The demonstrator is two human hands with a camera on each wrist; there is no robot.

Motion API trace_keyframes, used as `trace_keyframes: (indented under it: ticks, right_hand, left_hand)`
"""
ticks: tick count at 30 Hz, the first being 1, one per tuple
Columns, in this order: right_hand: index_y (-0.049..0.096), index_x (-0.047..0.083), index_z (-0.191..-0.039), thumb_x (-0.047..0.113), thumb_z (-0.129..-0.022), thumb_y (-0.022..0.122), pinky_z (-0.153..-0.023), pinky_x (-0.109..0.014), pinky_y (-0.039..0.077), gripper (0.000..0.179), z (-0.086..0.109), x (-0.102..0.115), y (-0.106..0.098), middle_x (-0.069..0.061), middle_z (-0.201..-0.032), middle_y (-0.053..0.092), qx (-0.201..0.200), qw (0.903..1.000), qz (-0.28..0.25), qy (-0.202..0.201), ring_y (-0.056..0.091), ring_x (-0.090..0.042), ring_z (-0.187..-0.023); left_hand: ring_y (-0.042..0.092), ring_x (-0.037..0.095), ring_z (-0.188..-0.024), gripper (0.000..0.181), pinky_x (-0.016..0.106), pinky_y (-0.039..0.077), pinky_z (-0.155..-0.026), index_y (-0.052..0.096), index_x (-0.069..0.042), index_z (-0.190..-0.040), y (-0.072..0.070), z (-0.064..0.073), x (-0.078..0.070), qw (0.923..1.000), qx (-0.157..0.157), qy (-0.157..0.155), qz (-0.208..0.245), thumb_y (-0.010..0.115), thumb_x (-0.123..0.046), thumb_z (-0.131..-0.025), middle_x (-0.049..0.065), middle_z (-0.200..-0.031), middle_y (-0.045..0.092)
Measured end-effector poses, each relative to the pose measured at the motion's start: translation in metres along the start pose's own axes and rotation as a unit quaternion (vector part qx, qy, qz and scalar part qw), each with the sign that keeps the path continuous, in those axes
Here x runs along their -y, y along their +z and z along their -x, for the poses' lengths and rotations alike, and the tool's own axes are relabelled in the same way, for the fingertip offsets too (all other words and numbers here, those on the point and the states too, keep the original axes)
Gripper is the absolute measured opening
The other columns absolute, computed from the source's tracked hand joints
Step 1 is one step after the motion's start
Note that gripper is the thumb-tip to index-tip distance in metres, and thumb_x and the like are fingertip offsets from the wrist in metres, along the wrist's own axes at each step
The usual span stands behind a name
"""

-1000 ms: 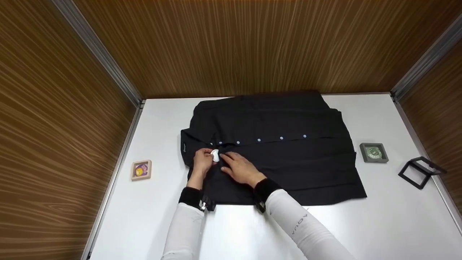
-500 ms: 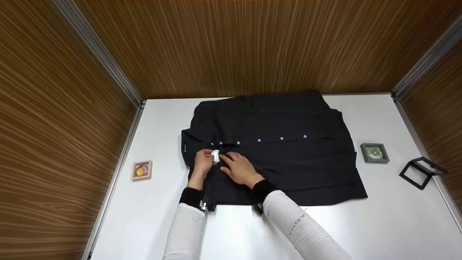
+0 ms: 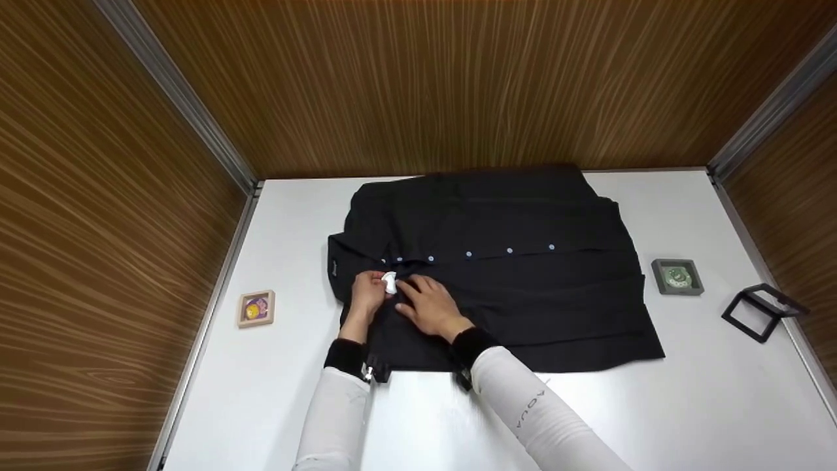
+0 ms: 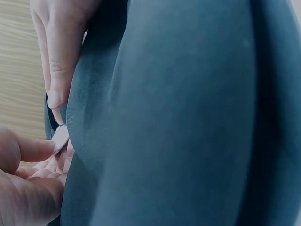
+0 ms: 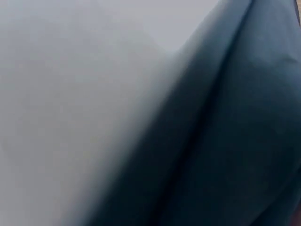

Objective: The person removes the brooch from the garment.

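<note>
A black button-up shirt (image 3: 523, 294) lies flat on the white table, its collar toward the left. My left hand (image 3: 368, 292) pinches a small white fan-shaped piece (image 3: 390, 282) over the shirt's upper front, just below the top buttons. In the left wrist view the left thumb (image 4: 37, 149) presses against this white piece (image 4: 60, 137), part of which is hidden by the cloth. My right hand (image 3: 431, 307) rests on the shirt with fingers extended and spread, its index fingertip right beside the white piece. Only blurred cloth and table show in the right wrist view.
A tan-framed square (image 3: 256, 309) with a purple and yellow design lies left of the shirt. To the right lie a grey frame (image 3: 677, 277) with a green disc and an opened black frame (image 3: 762, 311). Wood-grain panels (image 3: 425, 91) border the table.
My right hand has shifted slightly leftward, closer to the white piece. The left hand keeps its pinch in about the same spot, and the shirt lies as before.
</note>
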State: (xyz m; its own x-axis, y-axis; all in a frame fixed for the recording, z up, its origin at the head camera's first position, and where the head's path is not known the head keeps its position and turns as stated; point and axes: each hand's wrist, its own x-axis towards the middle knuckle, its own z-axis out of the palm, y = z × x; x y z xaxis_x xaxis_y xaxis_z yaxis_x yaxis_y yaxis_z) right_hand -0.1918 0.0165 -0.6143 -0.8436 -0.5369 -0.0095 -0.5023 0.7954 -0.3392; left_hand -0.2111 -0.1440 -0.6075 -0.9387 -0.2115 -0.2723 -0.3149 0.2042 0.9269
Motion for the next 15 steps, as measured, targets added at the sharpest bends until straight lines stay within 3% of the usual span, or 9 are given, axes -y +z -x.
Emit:
trace_keyframes:
  ticks: [7,15]
  right_hand:
    - [0.042,0.021,-0.15,0.052,-0.1,0.045,-0.114,-0.043,0.025,0.058,0.0006,0.0028,0.002,-0.012,-0.146,0.04,0.006,0.9999,0.007,0.014,0.034,-0.033,-0.137]
    - [0.039,0.022,-0.151,0.056,-0.099,0.042,-0.116,-0.042,0.022,0.062,-0.0009,0.0038,0.0007,-0.011,-0.149,0.037,0.03,0.9992,0.018,0.021,0.032,-0.032,-0.139]
  left_hand:
    - [0.064,0.015,-0.065,0.021,0.023,0.055,-0.06,0.063,0.014,-0.108,-0.0015,-0.0019,0.0001,0.9992,0.01,0.015,-0.035,0.05,0.009,-0.092,0.019,-0.09,0.069]
    - [0.064,0.016,-0.066,0.021,0.023,0.055,-0.06,0.063,0.014,-0.107,-0.0043,-0.0019,-0.0004,0.9984,0.023,0.027,-0.045,0.049,0.009,-0.092,0.018,-0.087,0.068]
